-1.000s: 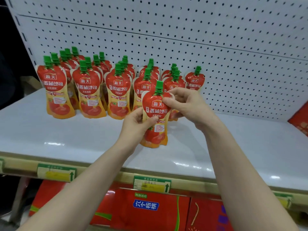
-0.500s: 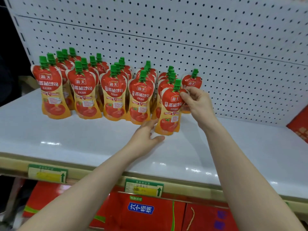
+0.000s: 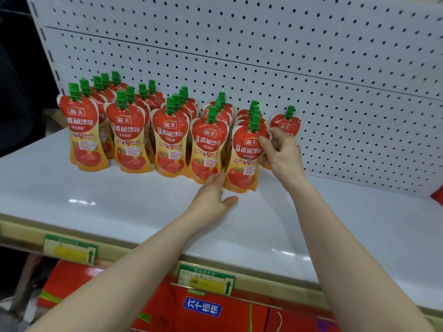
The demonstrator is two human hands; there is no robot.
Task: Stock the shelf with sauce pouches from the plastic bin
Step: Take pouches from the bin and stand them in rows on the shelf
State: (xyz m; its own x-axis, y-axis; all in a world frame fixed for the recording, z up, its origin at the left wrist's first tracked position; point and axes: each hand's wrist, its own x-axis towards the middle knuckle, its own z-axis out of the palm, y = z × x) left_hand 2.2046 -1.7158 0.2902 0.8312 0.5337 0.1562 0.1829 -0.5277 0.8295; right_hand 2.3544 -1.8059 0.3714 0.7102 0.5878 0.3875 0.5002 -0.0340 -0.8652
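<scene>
Two hands: both yours, bare, reaching over the white shelf (image 3: 347, 226) to one upright tomato sauce pouch (image 3: 243, 161).
Right hand (image 3: 281, 152): your fingertips (image 3: 263, 141) pinch the pouch's right edge just under its green cap (image 3: 254, 122); the hand is curled closed around that edge.
Left hand (image 3: 212, 198): you have it loosely open, palm down on the shelf, fingers touching the pouch's lower left corner, gripping nothing.
Held pouch: it stands on the shelf at the front of the fifth row from the left, just beside the fourth row's front pouch (image 3: 207, 149).
Other pouches: rows run back toward the pegboard (image 3: 311, 68); one lone pouch (image 3: 285, 124) stands behind your right hand.
Shelf edge: you have two green price tags (image 3: 206, 279) there.
Below: red cartons (image 3: 203, 310).
</scene>
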